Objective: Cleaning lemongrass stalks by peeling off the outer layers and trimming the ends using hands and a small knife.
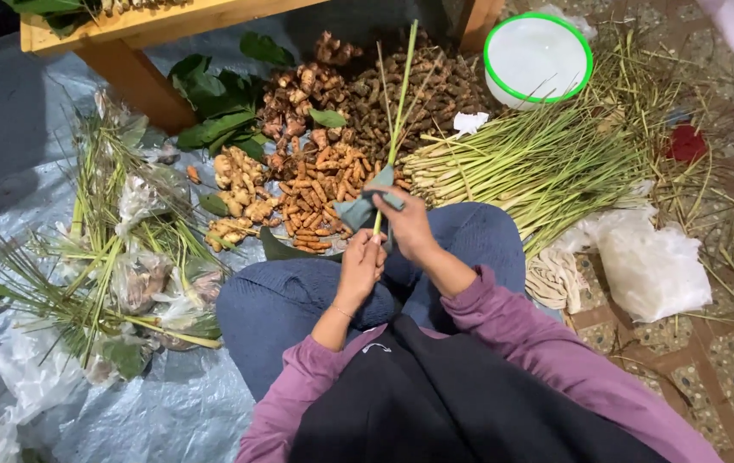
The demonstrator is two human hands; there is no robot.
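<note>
While your left hand (360,266) pinches the pale base of the long green lemongrass stalk (398,111), keep your right hand (407,225) closed around the folded grey-green leaf (365,204) just above those fingers. Wrap it snug against the stalk, which rises beyond your fingertips over the orange turmeric roots (315,193).

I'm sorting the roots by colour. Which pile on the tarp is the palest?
The pale yellowish ginger-like pile, leftmost of the three. The orange turmeric-like pile sits right of it, and the dark brown pile lies farther back, toward the white bowl.
</note>
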